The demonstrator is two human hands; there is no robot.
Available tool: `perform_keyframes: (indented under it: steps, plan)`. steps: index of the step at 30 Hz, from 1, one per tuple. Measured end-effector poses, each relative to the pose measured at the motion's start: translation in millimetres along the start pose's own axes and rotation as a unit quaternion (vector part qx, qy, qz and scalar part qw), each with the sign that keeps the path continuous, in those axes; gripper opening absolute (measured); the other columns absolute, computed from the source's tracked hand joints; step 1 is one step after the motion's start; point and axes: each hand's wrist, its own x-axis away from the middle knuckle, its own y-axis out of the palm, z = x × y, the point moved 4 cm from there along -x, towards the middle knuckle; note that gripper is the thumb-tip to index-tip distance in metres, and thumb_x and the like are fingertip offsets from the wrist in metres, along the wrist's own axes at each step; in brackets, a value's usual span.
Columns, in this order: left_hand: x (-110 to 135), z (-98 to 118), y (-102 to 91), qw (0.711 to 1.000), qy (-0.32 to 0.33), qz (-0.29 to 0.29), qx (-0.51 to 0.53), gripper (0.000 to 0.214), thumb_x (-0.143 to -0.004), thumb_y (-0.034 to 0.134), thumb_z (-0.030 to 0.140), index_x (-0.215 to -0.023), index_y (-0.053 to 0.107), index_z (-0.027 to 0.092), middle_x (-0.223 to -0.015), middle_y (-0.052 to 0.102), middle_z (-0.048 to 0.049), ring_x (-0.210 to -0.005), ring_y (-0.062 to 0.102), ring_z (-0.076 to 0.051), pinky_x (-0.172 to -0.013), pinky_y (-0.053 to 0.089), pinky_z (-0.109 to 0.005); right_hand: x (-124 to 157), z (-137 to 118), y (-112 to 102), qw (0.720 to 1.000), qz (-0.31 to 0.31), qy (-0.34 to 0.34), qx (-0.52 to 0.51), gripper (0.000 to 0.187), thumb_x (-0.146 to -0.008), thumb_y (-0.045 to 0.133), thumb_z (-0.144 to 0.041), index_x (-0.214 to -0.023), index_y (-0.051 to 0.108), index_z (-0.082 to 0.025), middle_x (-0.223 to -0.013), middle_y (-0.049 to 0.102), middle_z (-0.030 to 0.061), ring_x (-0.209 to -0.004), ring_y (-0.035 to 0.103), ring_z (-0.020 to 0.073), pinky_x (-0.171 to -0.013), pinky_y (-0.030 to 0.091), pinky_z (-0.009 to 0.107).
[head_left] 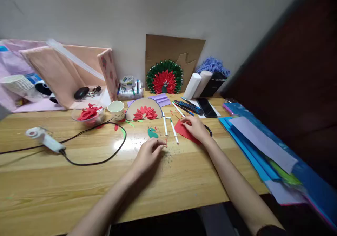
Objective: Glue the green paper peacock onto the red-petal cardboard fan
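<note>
My left hand (149, 152) hovers low over the table with thumb and index finger closed on a tiny red cut piece (166, 143). Just beyond it lies a green bird-shaped cutout (152, 132) with a small red bit beside its head. My right hand (195, 128) has its fingers bent onto a red sheet (182, 130), gripping it near the upper edge. A black loop like a scissors handle (209, 130) shows past that hand; the rest is hidden. Between the hands are white marker pens (174, 131), one with a green tip.
A glue gun (46, 140) and its looped cord occupy the left. Behind stand a bowl of red scraps (89, 114), a paper cup (116, 110), a half-round panel with red petals (144, 106) and a peacock craft (164, 78). A phone (206, 107) and coloured sheets (252, 148) lie right.
</note>
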Motion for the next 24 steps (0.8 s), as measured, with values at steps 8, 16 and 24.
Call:
perform_keyframes:
  steps: [8, 16, 24]
  plan:
    - [-3, -16, 4.7, 0.988, -0.075, 0.034, 0.127, 0.016, -0.074, 0.061, 0.028, -0.085, 0.063, 0.015, -0.08, 0.068, -0.006, -0.073, 0.063, -0.017, -0.071, 0.048, -0.03, -4, -33, 9, 0.977, -0.013, -0.204, 0.058, 0.015, -0.082, 0.054, -0.013, -0.072, 0.062, -0.019, -0.07, 0.058, 0.0041, -0.07, 0.051, 0.0171, -0.061, 0.038, 0.027]
    - [-5, -21, -5.5, 0.928, -0.177, 0.14, 0.297, 0.031, -0.061, 0.075, 0.027, -0.083, 0.06, 0.011, -0.071, 0.066, -0.0045, -0.064, 0.063, -0.014, -0.063, 0.051, -0.026, 39, -79, -3, 0.945, 0.19, 0.052, -0.263, 0.006, -0.088, 0.045, -0.017, -0.091, 0.045, -0.022, -0.073, 0.056, 0.0, -0.065, 0.059, 0.0141, -0.061, 0.049, 0.027]
    - [-1, -13, -13.8, 0.879, -0.199, 0.202, 0.382, 0.032, -0.059, 0.078, 0.022, -0.077, 0.053, 0.013, -0.062, 0.063, 0.0017, -0.06, 0.062, -0.009, -0.066, 0.049, -0.02, 43, -115, 21, 0.93, 0.094, 0.029, -0.355, 0.023, -0.077, 0.056, -0.011, -0.096, 0.055, -0.023, -0.09, 0.061, 0.0036, -0.081, 0.063, 0.0166, -0.073, 0.054, 0.032]
